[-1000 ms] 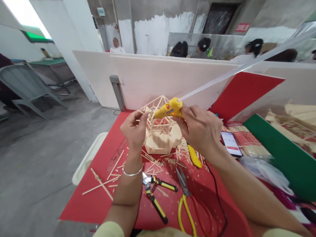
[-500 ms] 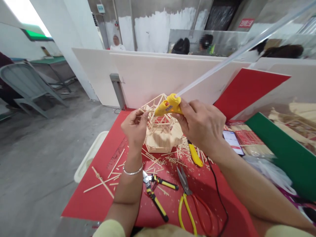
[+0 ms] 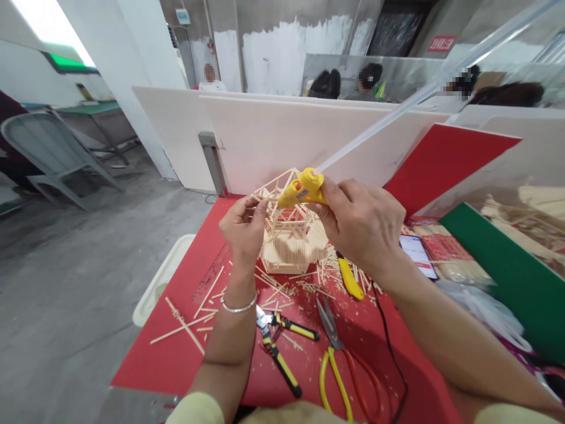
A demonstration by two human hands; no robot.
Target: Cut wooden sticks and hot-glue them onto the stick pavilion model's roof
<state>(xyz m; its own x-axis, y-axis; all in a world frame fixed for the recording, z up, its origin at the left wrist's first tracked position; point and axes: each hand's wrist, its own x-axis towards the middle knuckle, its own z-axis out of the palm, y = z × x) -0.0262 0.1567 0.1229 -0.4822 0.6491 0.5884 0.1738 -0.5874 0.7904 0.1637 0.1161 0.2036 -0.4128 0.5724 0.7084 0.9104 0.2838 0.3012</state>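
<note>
My right hand (image 3: 359, 227) grips a yellow hot glue gun (image 3: 302, 189) with a long clear glue stick (image 3: 419, 94) running out of its back toward the upper right. The nozzle points left at a thin wooden stick (image 3: 258, 203) pinched in the fingers of my left hand (image 3: 242, 229). Just behind both hands stands a small house model (image 3: 289, 244) built of wooden sticks, with an open roof frame. The gun's black cord (image 3: 388, 347) trails down over the red table cover (image 3: 168, 347).
Loose sticks (image 3: 185, 324) and offcuts litter the red cover. Yellow-handled cutters (image 3: 280, 353), scissors with yellow and red handles (image 3: 338, 359) and a yellow utility knife (image 3: 351, 282) lie in front. A phone (image 3: 417, 256), a green board (image 3: 507, 277) and a white divider (image 3: 282, 138) surround the work. Other people sit beyond.
The glue gun and my right hand have shifted slightly; the nozzle now sits closer to the stick in my left fingers. The view has crept a little.
</note>
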